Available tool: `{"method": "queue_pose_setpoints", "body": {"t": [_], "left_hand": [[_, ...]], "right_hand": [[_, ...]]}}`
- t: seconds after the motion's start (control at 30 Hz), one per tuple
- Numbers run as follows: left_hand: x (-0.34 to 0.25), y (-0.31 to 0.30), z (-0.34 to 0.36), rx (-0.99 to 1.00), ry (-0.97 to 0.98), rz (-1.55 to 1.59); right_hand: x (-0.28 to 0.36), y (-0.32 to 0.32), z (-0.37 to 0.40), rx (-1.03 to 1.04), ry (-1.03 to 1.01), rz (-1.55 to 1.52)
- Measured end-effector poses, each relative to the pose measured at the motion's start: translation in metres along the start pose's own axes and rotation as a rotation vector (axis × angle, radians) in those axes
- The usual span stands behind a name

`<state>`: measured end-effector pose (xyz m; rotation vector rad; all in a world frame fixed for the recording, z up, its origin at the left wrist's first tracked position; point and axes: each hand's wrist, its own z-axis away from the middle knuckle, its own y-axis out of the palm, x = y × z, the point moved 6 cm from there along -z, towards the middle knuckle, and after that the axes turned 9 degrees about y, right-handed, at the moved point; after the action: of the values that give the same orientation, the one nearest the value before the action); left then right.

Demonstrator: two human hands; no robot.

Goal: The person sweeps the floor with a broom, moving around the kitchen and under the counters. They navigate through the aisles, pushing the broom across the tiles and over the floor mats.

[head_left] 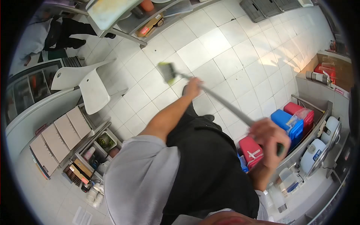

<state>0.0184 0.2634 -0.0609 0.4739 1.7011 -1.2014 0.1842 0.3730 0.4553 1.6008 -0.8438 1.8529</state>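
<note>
A long grey broom handle [228,107] slants across the middle of the view. My left hand [193,88] is closed round its lower part, close to the broom head. Near the handle's top end, which shows a dark green tip, my right hand [270,138] grips it; this hand is somewhat blurred. The broom head [167,73], green-yellow and dark, is smeared by motion over the white tiled floor [198,52], a little beyond my left hand. My shoes are partly visible below the handle.
A white chair [92,88] stands at the left. Another person [63,33] in dark trousers is at the upper left, beside a metal shelf unit [131,35]. Red and blue bins [287,122] and scales [314,152] are at the right. Grey crates [257,9] lie at the top.
</note>
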Motion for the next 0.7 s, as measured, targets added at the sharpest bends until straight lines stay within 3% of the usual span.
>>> {"method": "queue_pose_setpoints", "body": {"t": [0.03,0.13,0.2,0.23,0.33,0.4,0.43,0.47,0.5,0.53,0.57,0.6,0.63,0.67,0.7], "left_hand": [[-0.034,0.025,-0.034,0.153,-0.046,0.069],[-0.115,0.064,-0.088,0.311,-0.014,0.063],[-0.172,0.041,-0.101,0.220,0.208,0.055],[-0.189,0.025,-0.102,0.215,0.190,0.038],[-0.186,-0.030,-0.086,0.156,0.332,-0.056],[-0.130,-0.078,-0.069,0.083,0.168,-0.129],[-0.109,-0.114,-0.060,-0.097,0.236,-0.200],[-0.053,-0.144,-0.048,-0.184,0.033,-0.294],[0.021,-0.167,-0.038,-0.100,-0.202,-0.309],[0.057,-0.204,-0.030,-0.165,-0.200,-0.475],[0.075,-0.237,-0.025,-0.178,-0.336,-0.661],[0.101,-0.261,-0.019,-0.024,-0.507,-0.598],[0.137,-0.275,-0.006,-0.010,-0.572,-0.588],[0.146,-0.284,-0.005,0.160,-0.768,-0.574],[0.150,-0.281,-0.012,0.166,-0.669,-0.595]], "right_hand": [[0.018,-0.011,0.000,-0.011,-0.089,0.050],[0.060,-0.036,0.002,-0.002,-0.268,0.130],[0.084,-0.073,0.014,-0.044,-0.378,0.085],[0.097,-0.093,0.016,-0.022,-0.367,0.000],[0.094,-0.132,0.003,0.043,-0.332,-0.196],[0.053,-0.119,-0.029,0.202,-0.359,-0.275],[0.022,-0.101,-0.046,0.231,-0.311,-0.328],[-0.002,-0.068,-0.064,0.274,-0.268,-0.231],[-0.033,-0.027,-0.077,0.318,-0.123,-0.230],[-0.085,0.006,-0.083,0.393,0.054,-0.237],[-0.072,0.057,-0.094,0.456,0.025,-0.160],[-0.088,0.098,-0.096,0.540,0.073,-0.148],[-0.087,0.128,-0.094,0.607,0.026,-0.118],[-0.084,0.150,-0.093,0.670,-0.021,-0.090],[-0.075,0.156,-0.095,0.663,-0.025,-0.088]]}}
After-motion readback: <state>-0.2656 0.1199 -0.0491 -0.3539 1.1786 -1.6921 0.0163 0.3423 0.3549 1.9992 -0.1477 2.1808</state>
